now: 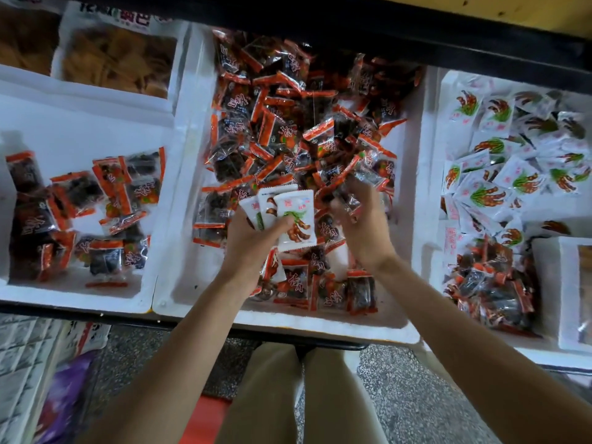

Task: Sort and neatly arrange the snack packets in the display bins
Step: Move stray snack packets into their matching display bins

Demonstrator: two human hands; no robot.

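Note:
My left hand [248, 241] grips three white snack packets [293, 219] above the middle foam bin [179, 238]. That bin is piled with dark packets with orange-red ends [288, 136]. My right hand [362, 225] reaches into this pile, its fingers curled around a dark packet [347, 200]. The right bin [431, 187] holds white packets [519, 149] like the ones I hold, with dark ones [493, 290] heaped at its near end. The left bin [80, 123] has fewer dark packets [83, 213].
Bags of brown stringy snacks [115, 62] fill the bins at the back left. A black shelf edge [384, 24] runs over the bins. A small white box [567, 293] sits at the far right. Below are a speckled floor [416, 395] and a purple bag [67, 395].

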